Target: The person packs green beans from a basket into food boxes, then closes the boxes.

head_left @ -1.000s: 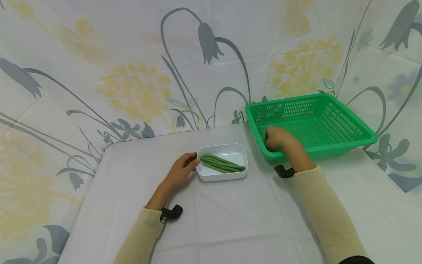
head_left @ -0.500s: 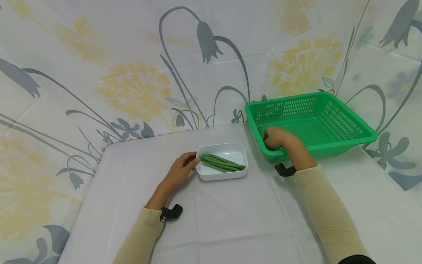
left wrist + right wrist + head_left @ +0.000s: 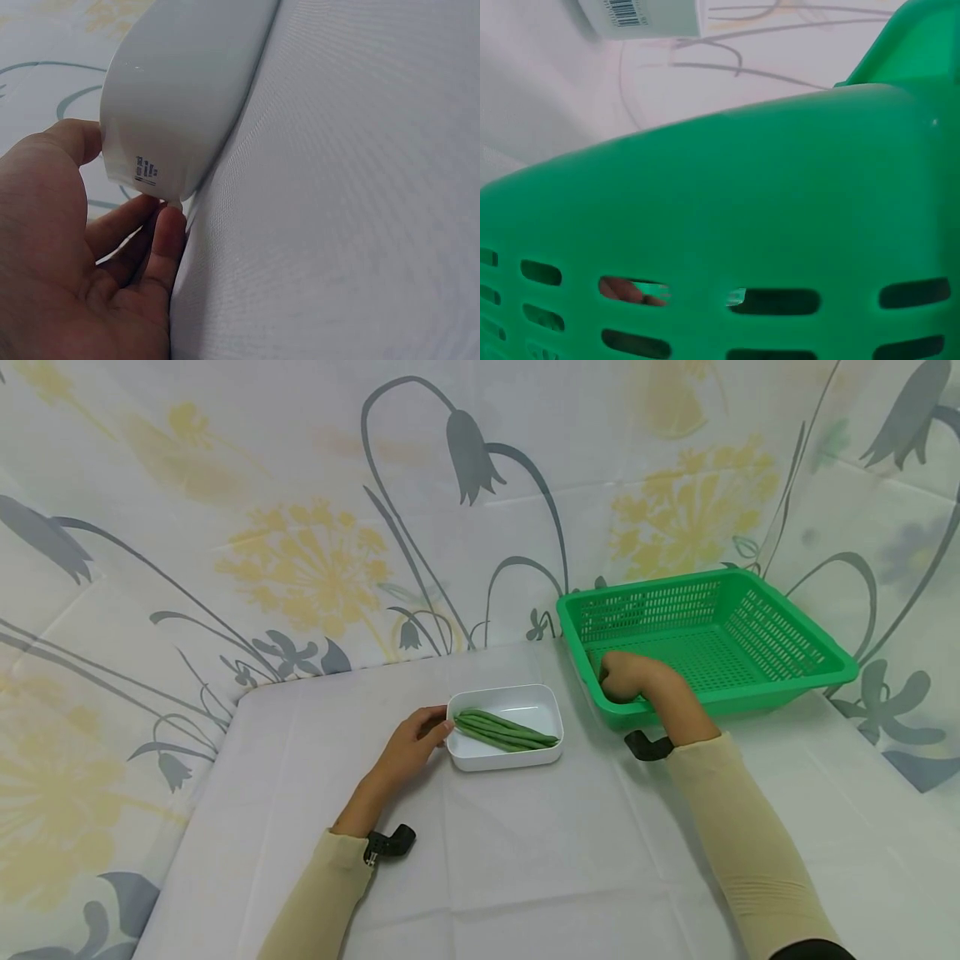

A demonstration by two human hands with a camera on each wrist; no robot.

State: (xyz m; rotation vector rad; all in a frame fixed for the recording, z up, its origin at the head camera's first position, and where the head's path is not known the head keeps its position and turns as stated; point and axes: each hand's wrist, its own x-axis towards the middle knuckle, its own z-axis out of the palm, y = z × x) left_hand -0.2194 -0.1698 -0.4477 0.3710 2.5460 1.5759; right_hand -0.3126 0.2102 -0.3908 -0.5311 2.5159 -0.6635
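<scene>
A white rectangular dish (image 3: 505, 762) stands on the table with several green beans (image 3: 498, 731) lying lengthwise in it. My left hand (image 3: 411, 745) holds the dish by its left end; in the left wrist view, the thumb is at the rim and the bent fingers (image 3: 169, 232) are against the lower edge. My right hand (image 3: 630, 677) reaches into the near left corner of a green slotted basket (image 3: 780, 693), knuckles up. Its fingertips are hidden behind the basket wall. Through a slot in the right wrist view, a finger shows beside a small pale-green patch; I cannot tell what it grips.
A white cloth (image 3: 525, 860) with creases covers the table. Behind it hangs a floral sheet (image 3: 315, 443), close to the back of the basket. The basket's raised rim stands between the right hand and the dish.
</scene>
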